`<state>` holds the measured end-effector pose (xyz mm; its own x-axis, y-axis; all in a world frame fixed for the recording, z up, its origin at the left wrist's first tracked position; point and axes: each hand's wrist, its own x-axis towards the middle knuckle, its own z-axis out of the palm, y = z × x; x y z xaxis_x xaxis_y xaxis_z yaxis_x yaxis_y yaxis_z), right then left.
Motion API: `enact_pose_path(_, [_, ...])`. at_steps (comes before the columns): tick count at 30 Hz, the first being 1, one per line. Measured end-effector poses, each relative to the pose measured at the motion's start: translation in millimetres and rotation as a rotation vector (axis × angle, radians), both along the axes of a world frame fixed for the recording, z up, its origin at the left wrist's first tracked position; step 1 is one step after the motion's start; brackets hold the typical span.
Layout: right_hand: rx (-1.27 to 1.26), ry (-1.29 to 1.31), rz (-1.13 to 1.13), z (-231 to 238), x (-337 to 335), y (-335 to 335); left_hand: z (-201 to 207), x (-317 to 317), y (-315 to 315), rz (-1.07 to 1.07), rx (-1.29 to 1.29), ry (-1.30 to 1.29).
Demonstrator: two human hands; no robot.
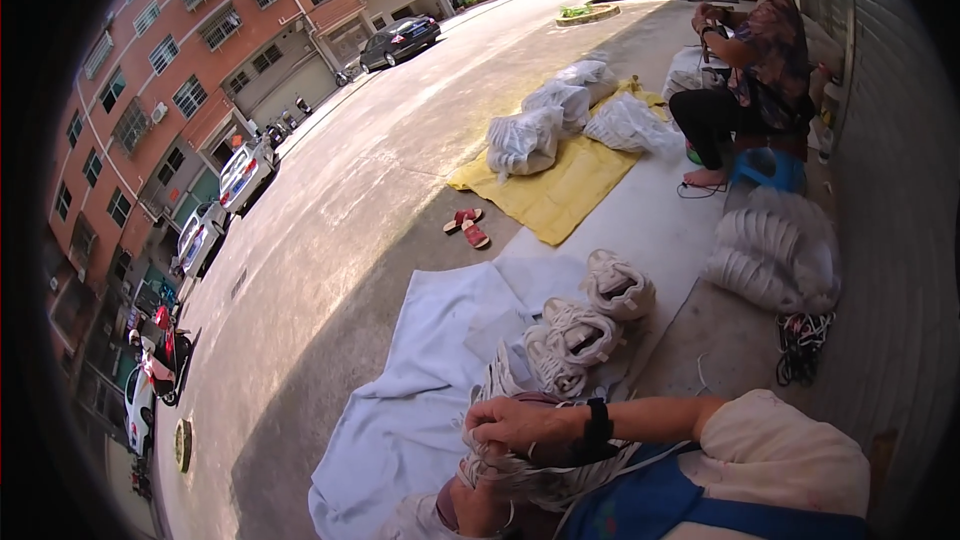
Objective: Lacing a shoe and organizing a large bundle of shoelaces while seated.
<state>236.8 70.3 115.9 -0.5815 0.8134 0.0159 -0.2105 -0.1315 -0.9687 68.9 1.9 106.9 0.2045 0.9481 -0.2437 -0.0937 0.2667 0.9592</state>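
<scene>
Close to my lap, my right hand [515, 422], with a black band at its wrist, is closed with its fingertips pinched on a white shoelace [470, 440]. Just below it, my left hand [478, 506] is curled around a pale shoe [474, 468], which my fingers and the loose laces partly hide. Long lace ends trail over my blue apron [650, 490]. Beyond my hands stands a row of beige lace-up shoes [582, 332], toes pointing left. They rest on a pale blue cloth [410, 380] spread over the ground.
A yellow sheet [550, 210] holds several filled plastic bags [525, 140]. Red sandals [468, 224] lie beside it. At upper right another person [765, 60] sits working with both hands. A bag of shoes [775, 250] and a bundle of laces [803, 340] lie near the shutter wall.
</scene>
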Motion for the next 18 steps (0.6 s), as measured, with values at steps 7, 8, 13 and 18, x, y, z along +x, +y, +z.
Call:
enact_pose_path(7, [0.007,-0.007,0.033,15,10,0,-3,-11,1,-0.053,-0.181,-0.652])
enact_pose_path(8, [0.006,-0.006,0.032,19,12,-2,-2,-9,2,-0.054,-0.183,-0.651])
enact_pose_path(13, [0.033,-0.045,0.112,12,12,-2,-16,-11,12,-0.104,-0.007,-0.207])
enact_pose_path(18, [-0.011,-0.002,0.062,5,11,-2,-18,-6,10,-0.024,-0.086,-0.414])
